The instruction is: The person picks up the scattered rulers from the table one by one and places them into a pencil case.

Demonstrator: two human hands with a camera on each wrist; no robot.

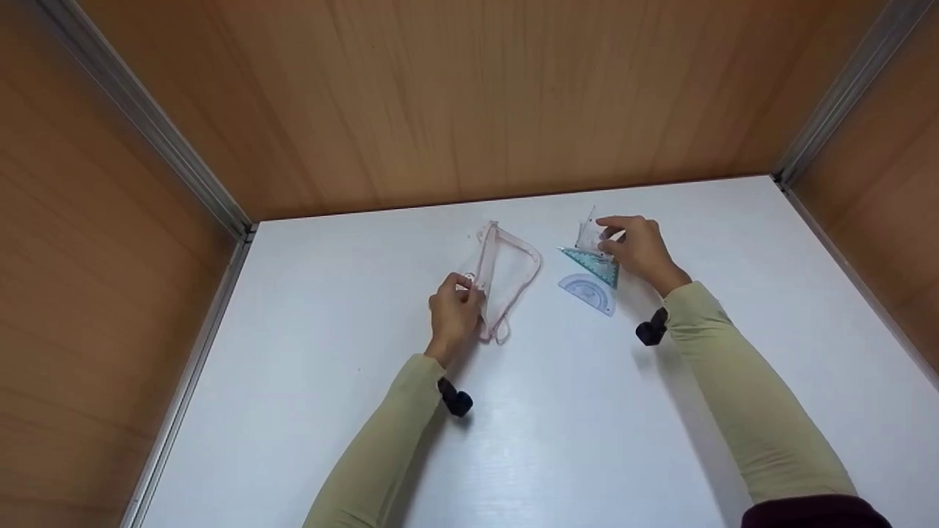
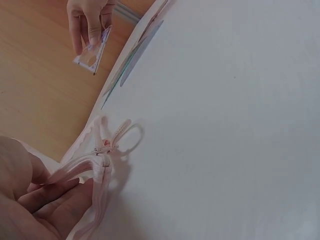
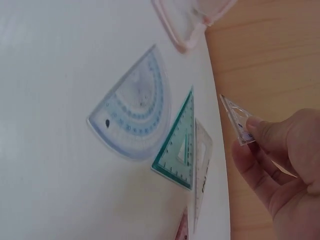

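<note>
Left hand gripping pouch, mouth open toward 2 o'clock; right hand pinching clear set square, nearer, at 3 o'clock of pouch.

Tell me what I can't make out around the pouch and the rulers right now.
- Pink zip pouch: contents unreadable in the head view, too small; cut off by the frame edge in the right wrist view.
- Clear set square in the right hand: markings blurred, fingers cover its far end.
- Reddish piece: cut off at the bottom edge.
</note>
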